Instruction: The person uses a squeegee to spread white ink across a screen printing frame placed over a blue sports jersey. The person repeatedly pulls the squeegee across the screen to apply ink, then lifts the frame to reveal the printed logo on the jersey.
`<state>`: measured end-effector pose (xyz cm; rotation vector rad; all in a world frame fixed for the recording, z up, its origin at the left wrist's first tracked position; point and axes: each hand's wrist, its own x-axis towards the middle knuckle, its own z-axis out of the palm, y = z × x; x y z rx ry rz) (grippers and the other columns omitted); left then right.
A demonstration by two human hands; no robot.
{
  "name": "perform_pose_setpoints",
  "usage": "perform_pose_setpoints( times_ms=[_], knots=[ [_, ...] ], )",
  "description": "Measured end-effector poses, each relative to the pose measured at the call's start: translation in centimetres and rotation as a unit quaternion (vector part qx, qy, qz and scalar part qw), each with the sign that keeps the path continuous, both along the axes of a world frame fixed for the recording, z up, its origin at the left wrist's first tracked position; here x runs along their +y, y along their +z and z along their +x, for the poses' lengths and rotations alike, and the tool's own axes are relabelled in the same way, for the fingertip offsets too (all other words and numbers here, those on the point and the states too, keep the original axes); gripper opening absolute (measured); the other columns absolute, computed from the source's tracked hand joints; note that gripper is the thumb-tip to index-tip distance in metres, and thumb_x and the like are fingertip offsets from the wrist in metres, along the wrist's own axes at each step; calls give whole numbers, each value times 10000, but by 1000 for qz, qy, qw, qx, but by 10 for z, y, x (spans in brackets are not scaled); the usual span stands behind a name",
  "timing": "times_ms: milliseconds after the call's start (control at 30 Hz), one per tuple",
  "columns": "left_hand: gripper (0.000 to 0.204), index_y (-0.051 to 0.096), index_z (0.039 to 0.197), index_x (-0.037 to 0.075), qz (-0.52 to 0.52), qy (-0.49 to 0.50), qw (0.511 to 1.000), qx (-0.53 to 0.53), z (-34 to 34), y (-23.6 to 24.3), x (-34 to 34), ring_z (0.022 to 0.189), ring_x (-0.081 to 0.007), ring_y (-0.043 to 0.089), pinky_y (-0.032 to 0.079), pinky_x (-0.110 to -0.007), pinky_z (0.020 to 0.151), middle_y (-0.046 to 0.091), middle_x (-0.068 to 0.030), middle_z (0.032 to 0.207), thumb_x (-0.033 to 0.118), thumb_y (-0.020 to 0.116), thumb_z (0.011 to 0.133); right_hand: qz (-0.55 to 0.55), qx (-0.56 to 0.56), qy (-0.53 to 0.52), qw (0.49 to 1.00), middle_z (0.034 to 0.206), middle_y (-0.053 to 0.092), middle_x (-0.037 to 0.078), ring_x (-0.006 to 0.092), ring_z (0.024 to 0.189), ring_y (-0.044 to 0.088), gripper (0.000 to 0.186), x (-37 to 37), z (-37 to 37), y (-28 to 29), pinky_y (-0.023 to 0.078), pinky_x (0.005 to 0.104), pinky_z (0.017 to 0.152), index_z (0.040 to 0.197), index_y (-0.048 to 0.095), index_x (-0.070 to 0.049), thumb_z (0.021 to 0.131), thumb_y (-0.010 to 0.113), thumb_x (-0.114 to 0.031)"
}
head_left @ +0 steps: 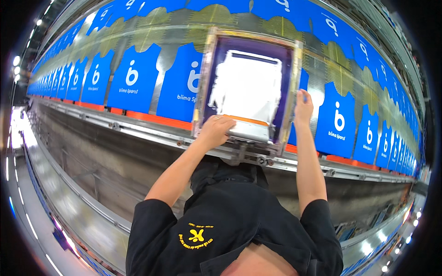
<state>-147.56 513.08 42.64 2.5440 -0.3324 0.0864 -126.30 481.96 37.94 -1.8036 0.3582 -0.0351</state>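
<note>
A screen printing frame (298,60) lies over the long printing table in front of me, its purple mesh carrying a broad patch of white ink (251,85). A squeegee (248,127) with an orange strip rests across the near end of the mesh. My left hand (215,132) is closed on the squeegee's left end, beside the frame's left rail. At the right rail, my right hand (304,108) has its fingers bent around the frame's edge; part of that grip is hidden. Blue fabric pieces (133,83) with white prints lie flat on both sides of the frame.
A metal rail (119,125) runs along the table's near edge, with a clamp-like fitting (262,161) below the frame. More blue pieces (334,27) line the table's far side. Behind me, another long table (87,211) stretches across the aisle.
</note>
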Motion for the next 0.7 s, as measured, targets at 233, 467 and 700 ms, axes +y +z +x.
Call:
perform_pose_setpoints(
  times_ms=[233, 467, 700],
  knots=[
    [518, 760, 1115, 89, 67, 3, 998, 15, -15, 7, 177, 1120, -318, 675, 489, -470, 1022, 749, -69, 1220, 38, 824, 603, -90, -68, -16, 993, 730, 588, -28, 73, 639, 491, 254, 191, -38, -42, 408, 307, 579, 1192, 733, -60, 1034, 729, -257],
    [520, 764, 1127, 114, 70, -60, 996, -7, 26, 22, 245, 948, -285, 697, 490, -433, 943, 776, -65, 1112, 110, 881, 621, -148, 30, -24, 988, 987, 758, 134, 279, 895, 727, 291, 245, -43, -37, 560, 395, 832, 1208, 733, -122, 986, 726, -310],
    [261, 823, 966, 165, 81, -44, 995, -25, 189, 14, 270, 928, -307, 715, 512, -464, 841, 787, -59, 943, 401, 844, 856, -140, 10, -8, 990, 952, 687, 10, 117, 795, 601, 295, 243, -48, -47, 502, 296, 734, 1254, 701, -65, 1015, 757, -229]
  ],
)
